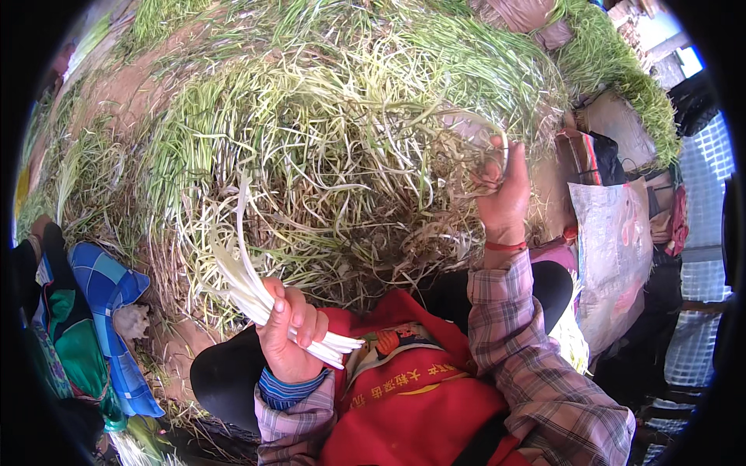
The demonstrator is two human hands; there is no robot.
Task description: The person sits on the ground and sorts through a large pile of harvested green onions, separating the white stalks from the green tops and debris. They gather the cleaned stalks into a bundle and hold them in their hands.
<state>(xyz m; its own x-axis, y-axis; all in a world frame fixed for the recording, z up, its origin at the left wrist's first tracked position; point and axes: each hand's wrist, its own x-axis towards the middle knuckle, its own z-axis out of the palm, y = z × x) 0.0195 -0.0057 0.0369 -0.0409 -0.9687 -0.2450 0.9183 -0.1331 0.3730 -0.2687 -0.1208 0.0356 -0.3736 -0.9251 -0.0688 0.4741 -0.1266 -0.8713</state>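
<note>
My left hand (294, 332) is closed around a small bunch of long, pale stalks (250, 285) that look like blanched chives or young garlic. Their white butt ends (335, 346) stick out toward the red apron (408, 373) over my lap, and the leafy ends point up and left. Farther out on the right, my right hand (504, 192) has its thumb and fingers around a pale, curved leaf strand (502, 137); withered bits hang about the fingers. Before me spreads a large heap of green and yellowish stalks (315, 151), tangled with dry brown leaves near my knees.
On the left, a person in blue checked cloth (108, 297) sits close by. A white woven sack (612, 256) stands at my right. More green bundles (623, 81) lie at the upper right. Bare earth (128, 99) shows at the upper left.
</note>
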